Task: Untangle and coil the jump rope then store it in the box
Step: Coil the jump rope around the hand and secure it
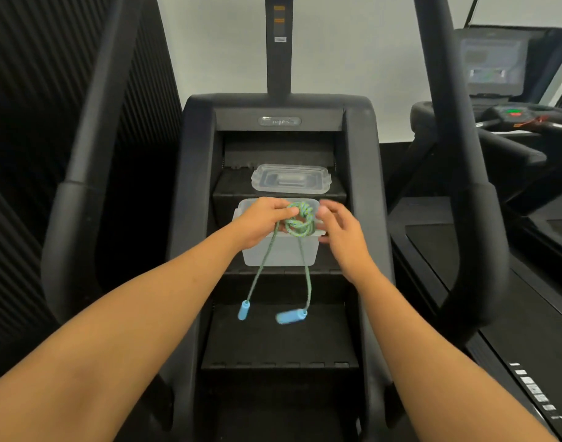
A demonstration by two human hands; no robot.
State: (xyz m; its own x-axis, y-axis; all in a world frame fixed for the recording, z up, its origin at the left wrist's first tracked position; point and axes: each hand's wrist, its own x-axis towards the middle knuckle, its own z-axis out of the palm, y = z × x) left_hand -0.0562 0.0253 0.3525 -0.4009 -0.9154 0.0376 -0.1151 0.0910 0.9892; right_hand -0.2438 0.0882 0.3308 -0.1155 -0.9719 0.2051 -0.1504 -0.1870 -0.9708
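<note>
Left hand (pixel 263 221) governs this step. Judged from the layout, you are about to lower the coiled green braided jump rope (pixel 300 220) into the translucent plastic box (pixel 283 253).

Recommended:
- Hold the loops pinched together at one side so they cannot spring apart.
- Gather the two hanging tails with your right hand (pixel 340 237) and fold them, handles included, onto the coil before anything goes down.
- Lower the bundle flat through the opening. Do not drop it, as the handles are likely to swing and drag loops over the rim.

Findings, left hand: fingers and thumb are curled, pinching the loops at their left side. The coil sits at the fingertips, directly above the box opening, and as far as can be judged it is not yet inside.

Findings, right hand: fingers are spread and loose, holding nothing. It hovers just right of the coil, over the right rim of the box. Motion blur prevents saying whether a fingertip touches rope or rim.

Two rope tails hang down from the coil, in front of the box wall. Below both hands, one light-blue cylindrical handle (pixel 244 310) hangs under the left hand. The second blue handle (pixel 291 316) lies tilted nearer the right hand, over a black stair-climber step (pixel 279 339). Whether either rests on that step cannot be told. Beyond the hands, on the next step up, rests the clear plastic lid (pixel 291 179).
</note>
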